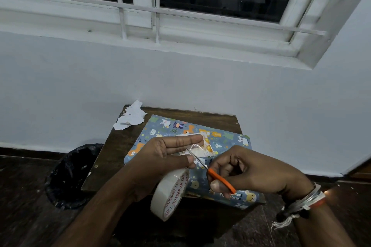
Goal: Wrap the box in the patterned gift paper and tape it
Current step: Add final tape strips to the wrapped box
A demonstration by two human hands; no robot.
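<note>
Head view: your left hand [160, 156] is pinching the limp, clingy-looking tape strip [193, 147] by its end, your right hand [251, 170] is gripping scissors [212, 172], above the box [209, 151] lying on gift paper [170, 124] on the table [112, 146]

Head-worn wide-angle view looks forward and down, close above the wooden table [112, 156], facing the wall [200, 86] behind it.
</note>
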